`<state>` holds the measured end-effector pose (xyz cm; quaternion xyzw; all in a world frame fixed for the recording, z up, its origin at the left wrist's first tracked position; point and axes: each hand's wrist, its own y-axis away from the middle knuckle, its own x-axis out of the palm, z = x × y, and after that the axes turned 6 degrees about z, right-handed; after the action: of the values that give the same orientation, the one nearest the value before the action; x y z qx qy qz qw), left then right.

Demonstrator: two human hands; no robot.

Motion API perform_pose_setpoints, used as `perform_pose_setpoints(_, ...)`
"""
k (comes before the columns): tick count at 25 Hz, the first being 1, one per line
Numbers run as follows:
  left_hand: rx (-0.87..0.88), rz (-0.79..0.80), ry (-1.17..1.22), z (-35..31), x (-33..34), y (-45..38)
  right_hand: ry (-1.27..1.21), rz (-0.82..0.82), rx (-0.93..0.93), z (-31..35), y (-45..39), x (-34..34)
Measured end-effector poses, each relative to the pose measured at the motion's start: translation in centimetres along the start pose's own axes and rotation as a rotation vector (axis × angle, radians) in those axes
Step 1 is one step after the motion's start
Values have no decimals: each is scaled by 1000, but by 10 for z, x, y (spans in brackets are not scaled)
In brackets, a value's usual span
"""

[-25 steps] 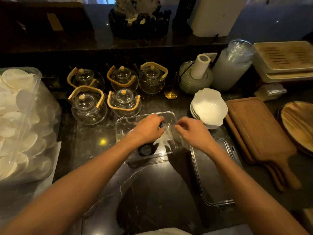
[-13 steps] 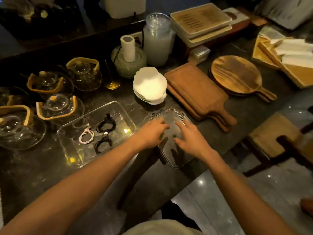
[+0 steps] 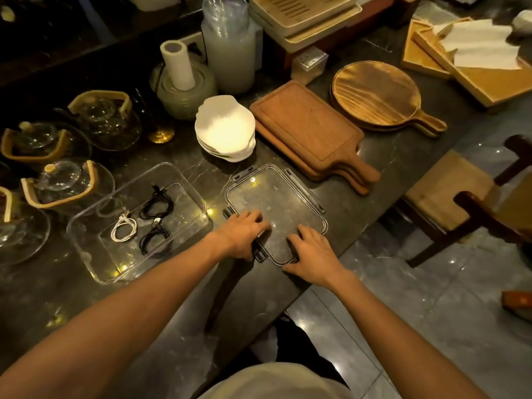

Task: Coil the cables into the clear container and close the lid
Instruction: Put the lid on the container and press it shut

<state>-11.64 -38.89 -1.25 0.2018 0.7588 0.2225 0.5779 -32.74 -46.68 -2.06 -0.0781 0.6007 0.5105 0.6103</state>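
So the cables [image 3: 144, 223] are coiled and sitting in the container [image 3: 138, 226] at left centre of the frame, one white coil and what look like three black ones, which means the only job left is the lid [image 3: 273, 208]. It's lying flat on the table [image 3: 383, 156] just right of the container, near the table's edge, with its dark latches flipped out around the rim. Best way to do this bit, I'd say: get a proper grip on the near edge with both hands, lift it level, carry it left over the container, line up the corners before pressing down, and keep the latches swung outward so none gets trapped under the rim. Then snap them shut one at a time. Watch that no cable end pokes above the wall. Left hand [image 3: 244, 234] is on the lid's near-left corner, fingers bent and resting on top of it, thumb side by the dark latch there; right hand [image 3: 313, 254] is on the near edge, fingers spread and curled onto the clear surface. Can't honestly tell yet if either has actually pinched the rim or is just pressing on it.
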Motion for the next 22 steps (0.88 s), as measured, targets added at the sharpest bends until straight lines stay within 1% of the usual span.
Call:
perform_pose_setpoints(4,29,-78,-12,2,9,2,56,-42,-3,0,-2,7)
perform_pose_setpoints(8,126,-106,-35,10,16,10,110,-49,-18,-5,-1,10)
perform_pose_setpoints(10,163,-194,1,8,19,12,111,-63,-28,-8,0,13)
perform_pose_setpoints(12,132,-282,75,2,17,12,119,-80,-43,-11,1,15)
perform_pose_setpoints(13,123,-300,84,0,15,11,127,-86,-49,-13,1,16)
perform_pose_setpoints(15,142,-280,71,-1,12,9,144,-87,-51,-16,2,16)
perform_pose_setpoints(18,171,-200,33,9,9,11,163,-93,-53,-19,4,16)
perform_pose_setpoints(22,118,-267,57,13,10,12,172,-203,-103,-20,11,19)
